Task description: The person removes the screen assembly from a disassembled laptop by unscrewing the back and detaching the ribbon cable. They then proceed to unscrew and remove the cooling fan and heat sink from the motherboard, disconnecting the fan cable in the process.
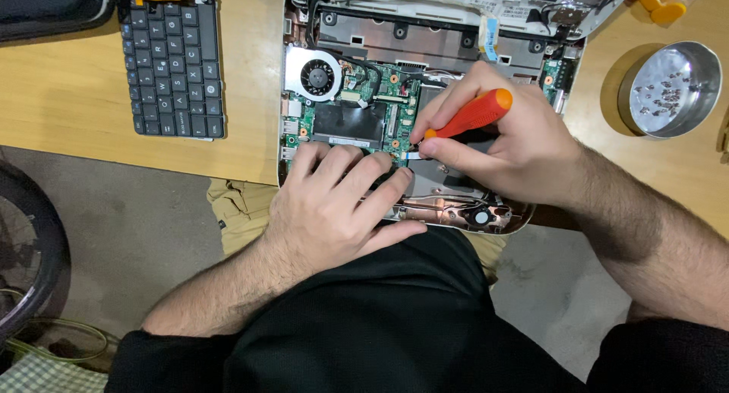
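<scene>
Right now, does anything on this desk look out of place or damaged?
Nothing looks broken. The opened laptop juts past the table edge over the lap, steadied by the left hand. Its keyboard lies detached to the left. The right hand holds an orange screwdriver; loose screws sit in a metal dish.

Laptop [357, 97]: opened, white-cased, laid flat at the table's near edge, partly overhanging. Green board, round fan at upper left and black cables exposed.

Screwdriver [474, 113]: orange handle, tilted, tip set down on the board near its centre. It is gripped; the laptop's near edge is pressed flat.
</scene>
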